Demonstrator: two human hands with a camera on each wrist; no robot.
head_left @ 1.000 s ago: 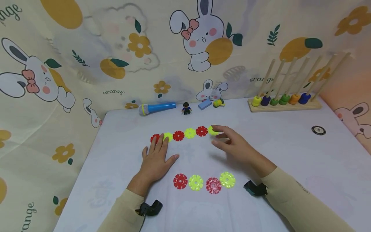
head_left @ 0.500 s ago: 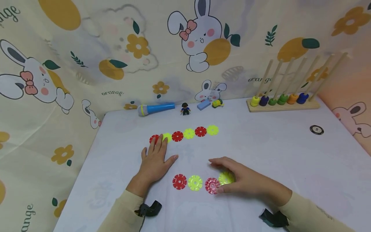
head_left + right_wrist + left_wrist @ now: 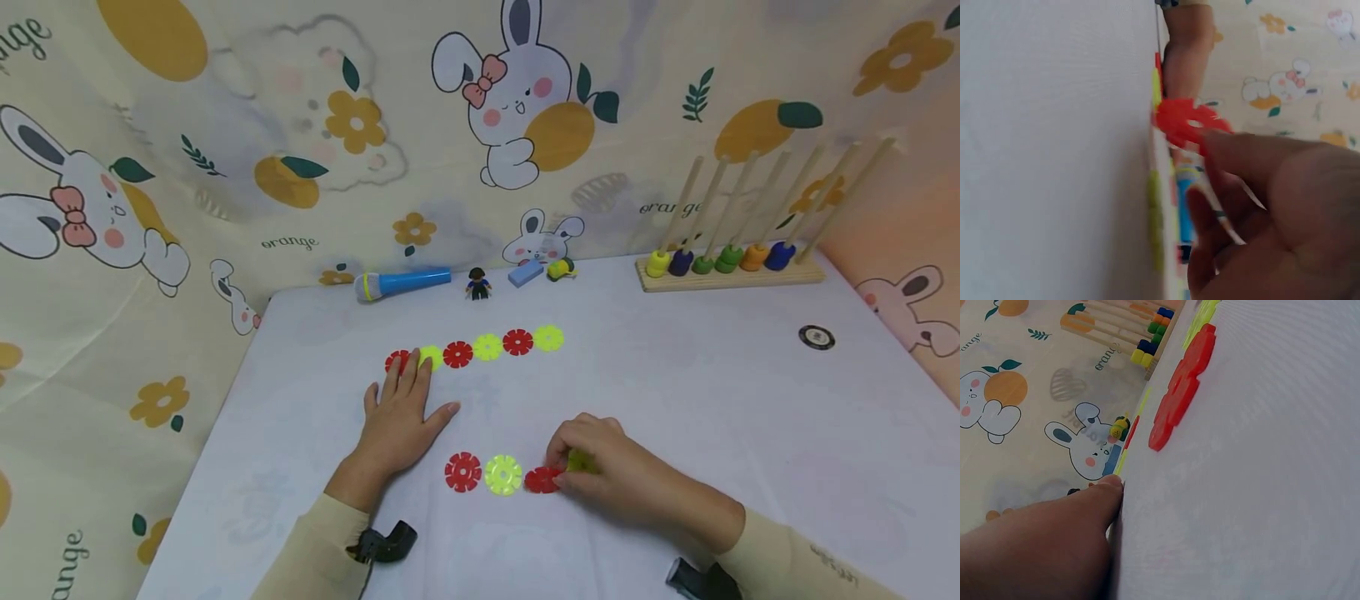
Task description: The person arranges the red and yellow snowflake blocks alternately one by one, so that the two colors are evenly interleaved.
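Tilted, with notched rim and central hole: red disc (image 3: 540, 480), pinched in right hand (image 3: 624, 462). Fingers spread over one end of disc row (image 3: 487, 347): left hand (image 3: 400, 427).

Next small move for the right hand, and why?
The right hand pinches a tilted red plastic flower-shaped disc. I'd probably lift it toward the right end of the far row: that alternates red and yellow-green, ending there with a yellow-green plastic flower-shaped disc.
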